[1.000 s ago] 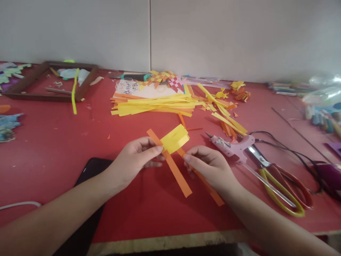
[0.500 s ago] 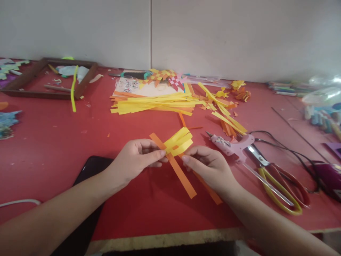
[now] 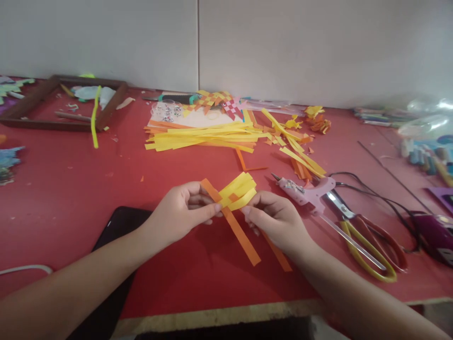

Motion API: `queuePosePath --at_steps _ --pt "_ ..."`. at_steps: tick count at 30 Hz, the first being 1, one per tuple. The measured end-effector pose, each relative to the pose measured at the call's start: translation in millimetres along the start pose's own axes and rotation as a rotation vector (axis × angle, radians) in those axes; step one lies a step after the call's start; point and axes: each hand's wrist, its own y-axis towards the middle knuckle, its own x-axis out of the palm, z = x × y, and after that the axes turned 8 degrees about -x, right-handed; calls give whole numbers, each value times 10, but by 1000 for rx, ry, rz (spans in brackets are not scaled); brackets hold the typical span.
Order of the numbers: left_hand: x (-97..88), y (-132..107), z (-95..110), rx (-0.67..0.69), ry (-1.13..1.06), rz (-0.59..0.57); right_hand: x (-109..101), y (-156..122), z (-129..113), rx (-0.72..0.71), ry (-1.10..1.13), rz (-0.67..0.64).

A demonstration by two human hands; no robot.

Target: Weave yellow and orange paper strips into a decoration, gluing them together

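Observation:
Between my two hands is a small weave of yellow paper strips [image 3: 240, 185] crossed with orange ones. My left hand [image 3: 187, 206] pinches its left end between thumb and fingers, where an orange paper strip [image 3: 242, 236] crosses at a slant and hangs toward me. On the right side, my right hand [image 3: 271, 217] is closed, thumb against fingers, at the lower edge of the weave. A second orange strip [image 3: 278, 252] trails out below that hand. Part of the weave is hidden behind the fingertips.
A pile of yellow and orange strips [image 3: 201, 138] lies behind my hands. To the right are a pink glue gun [image 3: 304, 193] with its cord and large scissors [image 3: 368, 245]. A black phone [image 3: 116, 245] lies under my left forearm. A brown frame [image 3: 46, 123] is at far left.
The orange strip in the middle of the weave shows a little more between the yellow strips. Both hands keep their hold, and the view has shifted slightly.

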Motion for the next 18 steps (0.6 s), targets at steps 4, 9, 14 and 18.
queuePosePath --at_steps 4,9,14,18 --pt "8 0 -1 12 29 19 -4 1 29 21 53 17" --pt "12 -16 -21 19 35 3 12 22 -14 73 140 64" --pt "22 -26 -18 60 27 -70 34 42 -67 146 218 80" --pt "29 -20 -15 57 48 -122 42 45 -52 168 234 82"
